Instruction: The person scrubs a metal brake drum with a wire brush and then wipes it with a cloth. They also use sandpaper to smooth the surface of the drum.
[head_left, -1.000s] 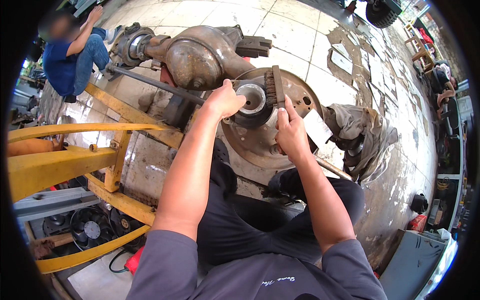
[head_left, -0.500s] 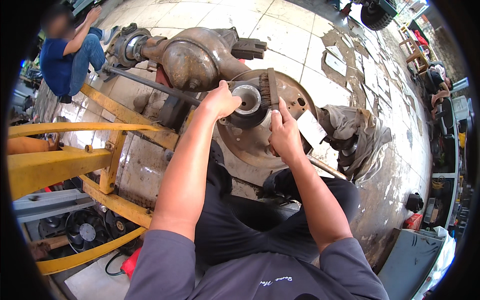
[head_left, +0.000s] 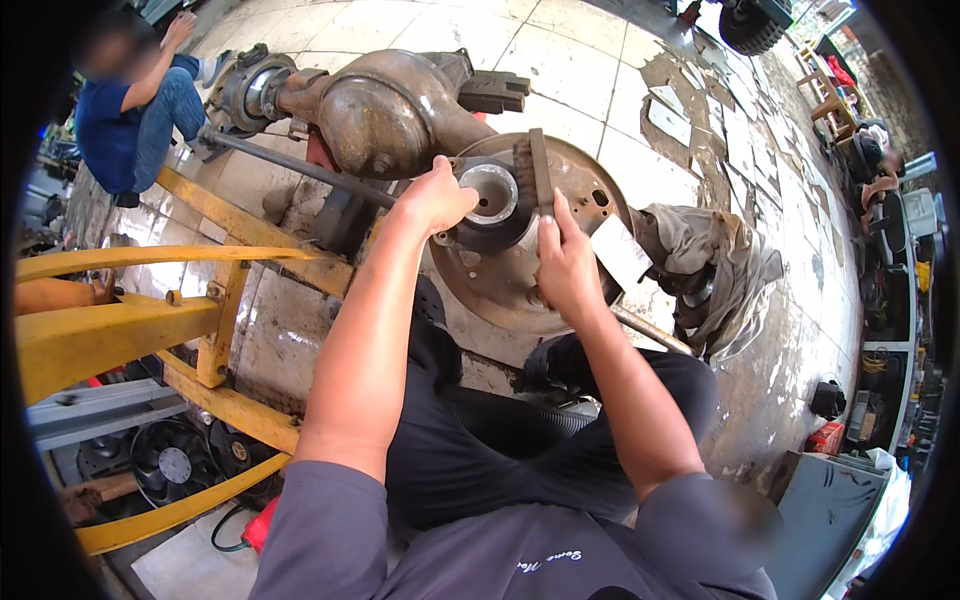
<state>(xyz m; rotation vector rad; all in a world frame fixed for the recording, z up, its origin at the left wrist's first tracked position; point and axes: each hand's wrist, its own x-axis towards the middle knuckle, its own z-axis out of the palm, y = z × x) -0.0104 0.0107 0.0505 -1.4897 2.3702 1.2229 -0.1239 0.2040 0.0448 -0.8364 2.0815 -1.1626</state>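
Note:
My left hand [head_left: 443, 198] is closed on the left edge of a round metal hub [head_left: 489, 228], dark around a paler ring with a bored centre. My right hand [head_left: 567, 262] is wrapped around the handle end of a brush [head_left: 541, 172]. The brush stands almost lengthwise away from me, its dark bristles turned left against or close to the hub's right side; contact is unclear. Beneath the hub lies a wide, brown, rust-marked round plate [head_left: 490, 290] with holes. Just beyond it is a rusty axle housing [head_left: 370, 112] with a bulging middle.
A yellow metal frame [head_left: 120, 345] stands at my left, near a fan [head_left: 174, 463]. Grey cloth [head_left: 690, 240] drapes a part at right. A long rod [head_left: 300, 165] crosses left of the hub. Another person [head_left: 120, 120] crouches far left. Broken tiles [head_left: 735, 150] lie beyond.
The brush and my right hand have shifted slightly left and away from me, and the bristles look more blurred. My left hand keeps its hold on the hub.

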